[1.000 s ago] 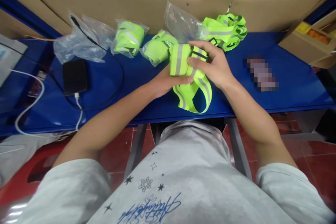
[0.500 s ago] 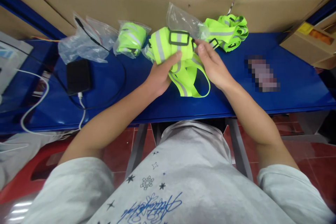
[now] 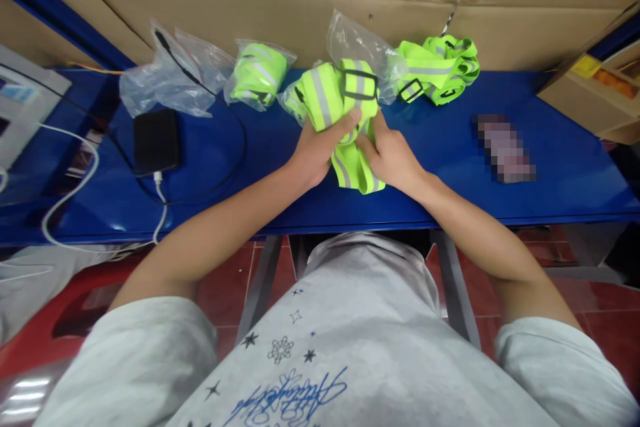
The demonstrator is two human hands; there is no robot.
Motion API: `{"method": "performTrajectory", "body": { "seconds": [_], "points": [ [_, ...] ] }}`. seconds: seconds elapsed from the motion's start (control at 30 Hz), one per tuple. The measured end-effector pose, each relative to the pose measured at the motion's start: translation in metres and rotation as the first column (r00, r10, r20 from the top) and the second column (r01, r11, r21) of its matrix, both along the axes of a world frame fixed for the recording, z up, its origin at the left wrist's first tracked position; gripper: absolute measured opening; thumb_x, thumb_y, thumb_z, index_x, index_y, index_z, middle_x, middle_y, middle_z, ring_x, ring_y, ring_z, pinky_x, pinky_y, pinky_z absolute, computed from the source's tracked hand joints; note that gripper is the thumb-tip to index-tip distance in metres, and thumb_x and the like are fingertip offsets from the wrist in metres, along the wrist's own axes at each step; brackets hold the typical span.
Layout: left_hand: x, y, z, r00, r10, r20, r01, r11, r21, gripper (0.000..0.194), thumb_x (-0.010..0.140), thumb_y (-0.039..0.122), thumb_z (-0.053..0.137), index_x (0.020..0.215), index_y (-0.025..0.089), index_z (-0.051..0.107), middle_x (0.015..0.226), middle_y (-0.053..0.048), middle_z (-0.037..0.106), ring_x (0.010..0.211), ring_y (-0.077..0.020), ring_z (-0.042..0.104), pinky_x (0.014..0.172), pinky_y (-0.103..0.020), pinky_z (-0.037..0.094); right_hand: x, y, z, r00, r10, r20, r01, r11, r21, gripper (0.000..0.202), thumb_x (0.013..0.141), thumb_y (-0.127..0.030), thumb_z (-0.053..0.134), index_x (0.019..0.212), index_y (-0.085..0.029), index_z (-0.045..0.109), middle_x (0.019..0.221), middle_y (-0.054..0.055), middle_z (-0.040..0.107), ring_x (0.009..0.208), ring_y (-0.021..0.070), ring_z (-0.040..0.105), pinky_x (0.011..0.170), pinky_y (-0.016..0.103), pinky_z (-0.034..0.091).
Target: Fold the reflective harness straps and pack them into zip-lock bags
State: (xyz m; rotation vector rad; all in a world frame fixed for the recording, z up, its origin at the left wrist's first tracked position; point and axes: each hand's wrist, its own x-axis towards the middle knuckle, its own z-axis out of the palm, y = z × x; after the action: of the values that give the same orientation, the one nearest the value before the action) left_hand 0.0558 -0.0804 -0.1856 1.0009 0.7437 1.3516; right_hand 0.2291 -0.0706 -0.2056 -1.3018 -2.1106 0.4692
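A folded neon-yellow reflective strap (image 3: 320, 99) with grey stripes and a black buckle is held over the table. My left hand (image 3: 320, 150) grips it from the left, thumb across the front of the folds. On the right, my right hand (image 3: 393, 150) is closed on the strap's lower loose part, which hangs in a loop; some of its fingers are hidden behind the fabric. Behind lie a bagged strap bundle (image 3: 260, 75), a clear plastic bag (image 3: 357, 40) and a loose pile of the same strap (image 3: 445, 70) with black buckles.
On the blue table (image 3: 280, 210) at left are a black box-shaped device (image 3: 156, 141) with a white cable and some crumpled plastic bags (image 3: 175, 77). A pixelated object (image 3: 505, 148) lies at right, near a cardboard box (image 3: 580, 93). Cardboard (image 3: 250, 7) lines the back.
My right hand has moved down and left from the buckle end to the hanging loop, which is now gathered smaller. The buckle has shifted slightly right on the folds.
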Motion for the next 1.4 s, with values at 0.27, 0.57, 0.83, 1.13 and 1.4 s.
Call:
{"method": "performTrajectory", "body": {
  "seconds": [0.27,0.57,0.83,1.13,1.4],
  "points": [
    [-0.004,0.009,0.003,0.998,0.045,0.033,-0.045,0.999,-0.016,0.048,0.078,0.051,0.094,0.109,0.019,0.076,0.123,-0.01,0.08,0.128,-0.032,0.074,0.106,-0.041,0.063,-0.015,-0.021,0.018,0.97,-0.005,0.242,-0.019,0.995,0.099,0.058,0.114,-0.039,0.035,0.161,-0.01,0.052,0.124,0.018,0.078,0.101,0.0319,0.078,0.085,0.038,0.059],
    [-0.011,0.014,-0.001,0.991,-0.129,0.019,0.13,0.981,-0.141,0.046,0.076,0.045,0.097,0.11,0.019,0.079,0.121,-0.008,0.082,0.116,-0.0329,0.079,0.103,-0.046,0.067,0.019,0.008,0.038,0.932,0.005,-0.362,0.015,0.998,0.054,0.059,0.103,-0.078,0.053,0.117,-0.026,0.077,0.099,0.007,0.078,0.094,0.0244,0.075,0.085,0.037,0.061],
    [-0.01,0.006,0.0,0.898,-0.435,0.065,0.439,0.879,-0.185,0.054,0.069,0.035,0.102,0.115,0.017,0.08,0.109,-0.007,0.084,0.11,-0.0363,0.081,0.098,-0.049,0.069,0.028,0.03,0.022,0.869,0.085,-0.487,-0.193,0.966,-0.175,0.09,0.075,-0.083,0.084,0.146,-0.032,0.063,0.155,0.007,0.057,0.151,0.0351,0.05,0.127,0.052,0.047],
    [-0.016,0.008,-0.002,0.854,-0.52,-0.007,0.5,0.825,-0.266,0.06,0.067,0.032,0.104,0.119,0.017,0.078,0.111,-0.01,0.083,0.102,-0.0359,0.083,0.098,-0.054,0.068,0.019,0.012,0.038,0.725,0.04,-0.688,-0.366,0.869,-0.335,0.07,0.072,-0.061,0.095,0.129,-0.03,0.069,0.121,0.001,0.074,0.12,0.0305,0.071,0.101,0.049,0.066],
    [-0.011,0.004,-0.002,0.881,-0.474,0.009,0.456,0.843,-0.285,0.053,0.066,0.018,0.1,0.115,0.017,0.08,0.109,-0.008,0.084,0.099,-0.0306,0.082,0.095,-0.047,0.069,0.015,0.018,0.032,0.71,0.074,-0.7,-0.334,0.911,-0.243,0.07,0.065,-0.049,0.1,0.124,-0.027,0.069,0.112,-0.001,0.073,0.117,0.0298,0.071,0.105,0.05,0.062]
  ]
}}
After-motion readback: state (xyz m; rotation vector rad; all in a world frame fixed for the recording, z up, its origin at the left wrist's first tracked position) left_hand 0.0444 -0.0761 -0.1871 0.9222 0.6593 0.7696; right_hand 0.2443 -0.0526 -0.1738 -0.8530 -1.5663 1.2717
